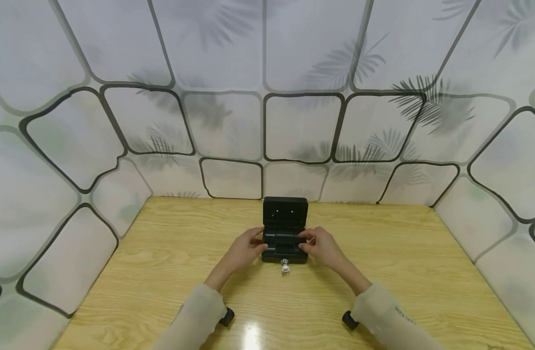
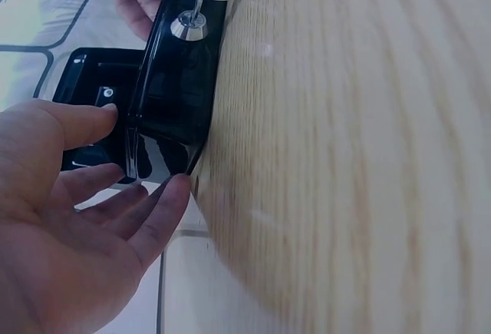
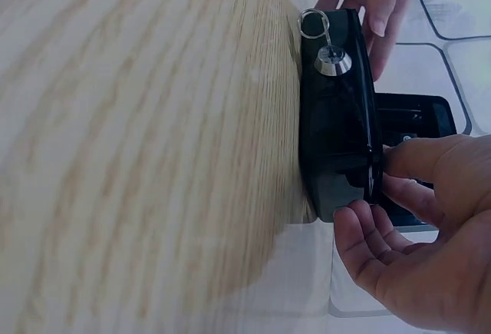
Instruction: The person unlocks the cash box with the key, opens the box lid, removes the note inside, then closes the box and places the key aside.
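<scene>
A small black cash box [image 1: 272, 259] stands on the table with its lid [image 1: 285, 212] raised at the back. Its dark inside shows moulded sections. On the front face is a silver lock [image 2: 189, 27], with a key [image 3: 328, 38] on a ring standing in it. My left hand [image 1: 242, 250] holds the box's left side, thumb at the top rim and fingers against the outer wall. At the opposite side my right hand [image 1: 323, 249] grips the rim, its thumb over the edge and several fingertips on the outer wall.
The wood-grain table [image 1: 184, 233] lies under and around the box. Pale fabric walls [image 1: 302, 126] with dark outlines and leaf prints rise behind it and at both sides. Black straps [image 1: 349, 320] show below each sleeve.
</scene>
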The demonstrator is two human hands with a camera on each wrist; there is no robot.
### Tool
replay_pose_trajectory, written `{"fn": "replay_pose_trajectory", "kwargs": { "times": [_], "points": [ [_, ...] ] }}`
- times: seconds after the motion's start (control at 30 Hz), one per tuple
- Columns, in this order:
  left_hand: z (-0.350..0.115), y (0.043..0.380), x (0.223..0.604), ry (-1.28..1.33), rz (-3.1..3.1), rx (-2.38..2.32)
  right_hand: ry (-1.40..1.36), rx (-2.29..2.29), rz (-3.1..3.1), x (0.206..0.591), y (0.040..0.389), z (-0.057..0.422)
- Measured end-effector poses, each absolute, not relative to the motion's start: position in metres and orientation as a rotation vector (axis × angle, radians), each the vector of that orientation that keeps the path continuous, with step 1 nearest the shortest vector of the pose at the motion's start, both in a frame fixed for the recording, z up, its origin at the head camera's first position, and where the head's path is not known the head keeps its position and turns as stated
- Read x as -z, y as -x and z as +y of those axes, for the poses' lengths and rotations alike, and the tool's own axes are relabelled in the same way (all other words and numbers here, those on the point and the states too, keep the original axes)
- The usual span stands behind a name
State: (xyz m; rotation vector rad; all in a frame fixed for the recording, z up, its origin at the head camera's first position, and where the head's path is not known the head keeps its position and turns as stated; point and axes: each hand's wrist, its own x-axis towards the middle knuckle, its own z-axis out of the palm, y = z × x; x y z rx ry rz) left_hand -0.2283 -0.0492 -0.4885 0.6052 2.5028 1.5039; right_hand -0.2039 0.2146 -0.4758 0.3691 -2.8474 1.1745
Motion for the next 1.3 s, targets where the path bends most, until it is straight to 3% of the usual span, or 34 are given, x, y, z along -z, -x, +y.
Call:
{"fn": "replay_pose_trajectory", "kwargs": {
  "times": [1.3],
  "points": [
    [-0.056, 0.235, 0.493, -0.733, 2.394, -1.398, -0.316, -0.908, -2.81, 0.478, 0.208, 0.2]
  ]
}}
